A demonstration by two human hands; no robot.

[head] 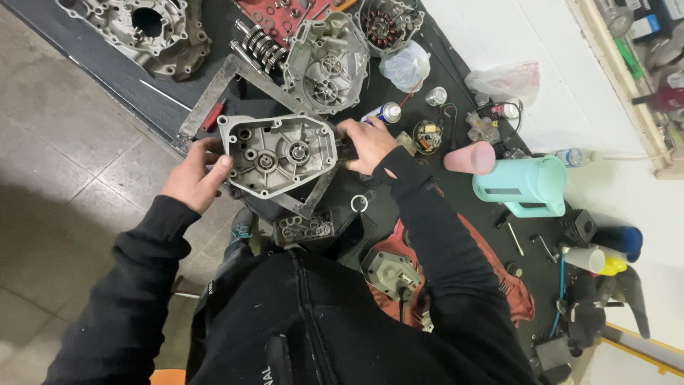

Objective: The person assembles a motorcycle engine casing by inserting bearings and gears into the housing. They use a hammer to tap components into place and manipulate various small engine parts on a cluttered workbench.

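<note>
A grey cast-metal engine case half [276, 153], with round bearing seats and bolt holes, is held flat above a steel frame [214, 93] on the black mat. My left hand [194, 177] grips its left edge, thumb on the rim. My right hand [365, 145] grips its right edge. Both arms are in black sleeves.
A second grey case cover [326, 63] and a gear shaft [260, 46] lie beyond. A stator [387, 25], spray can [385, 113], pink cup [470, 157], teal jug [521, 186], tray of washers [305, 228] and a red rag [491, 257] crowd the mat. Another casing [146, 28] sits far left.
</note>
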